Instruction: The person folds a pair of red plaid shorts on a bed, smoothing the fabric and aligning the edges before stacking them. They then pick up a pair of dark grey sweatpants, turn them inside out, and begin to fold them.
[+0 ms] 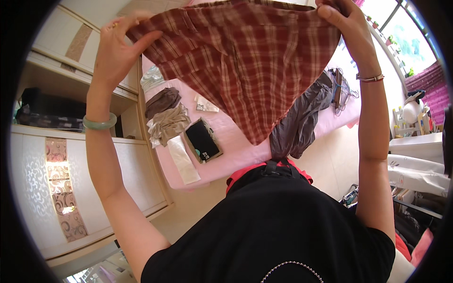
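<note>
L hand (112, 54) & R hand (347, 23) each pinch a top corner of the red checked garment (255, 61), held wide in mid-air above the pink bed (236, 143); prob. light, soft, floppy, not slippery; best grip = top band nr both corners

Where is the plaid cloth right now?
In the head view, the plaid cloth hangs at top centre, between the left hand and right hand holding it, with the pink bed behind.
</note>
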Action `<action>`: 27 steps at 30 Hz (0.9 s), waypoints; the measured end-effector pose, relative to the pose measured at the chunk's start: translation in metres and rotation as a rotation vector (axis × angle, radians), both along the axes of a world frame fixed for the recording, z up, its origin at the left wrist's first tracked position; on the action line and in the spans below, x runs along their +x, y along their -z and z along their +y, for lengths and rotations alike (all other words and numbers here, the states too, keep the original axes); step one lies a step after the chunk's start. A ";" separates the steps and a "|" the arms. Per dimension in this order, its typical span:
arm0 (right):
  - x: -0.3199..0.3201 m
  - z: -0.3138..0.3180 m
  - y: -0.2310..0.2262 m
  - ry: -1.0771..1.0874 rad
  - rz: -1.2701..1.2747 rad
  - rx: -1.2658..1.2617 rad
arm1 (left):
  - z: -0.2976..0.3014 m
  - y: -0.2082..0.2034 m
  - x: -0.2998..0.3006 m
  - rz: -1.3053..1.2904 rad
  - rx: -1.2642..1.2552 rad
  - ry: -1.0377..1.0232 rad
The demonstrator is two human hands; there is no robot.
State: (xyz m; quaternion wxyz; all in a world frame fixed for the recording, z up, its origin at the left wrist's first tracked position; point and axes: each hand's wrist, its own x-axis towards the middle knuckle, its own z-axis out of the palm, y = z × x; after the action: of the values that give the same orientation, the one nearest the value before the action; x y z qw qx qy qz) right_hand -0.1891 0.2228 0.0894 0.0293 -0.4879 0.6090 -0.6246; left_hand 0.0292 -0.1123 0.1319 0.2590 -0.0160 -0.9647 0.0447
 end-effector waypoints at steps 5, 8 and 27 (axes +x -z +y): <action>0.002 0.001 -0.028 0.218 0.282 0.251 | 0.021 -0.022 -0.014 0.108 -0.346 -0.133; -0.011 -0.009 -0.017 0.462 0.443 0.217 | 0.027 -0.026 -0.030 0.230 -0.110 0.081; -0.024 -0.021 0.052 0.415 0.510 0.506 | 0.056 -0.027 -0.042 0.076 0.719 -0.002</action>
State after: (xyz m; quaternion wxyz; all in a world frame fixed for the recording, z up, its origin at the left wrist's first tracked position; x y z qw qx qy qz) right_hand -0.2130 0.2014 0.0371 -0.1303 -0.4712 0.8165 -0.3071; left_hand -0.0128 -0.0561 0.1592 0.2836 0.0786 -0.9085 -0.2968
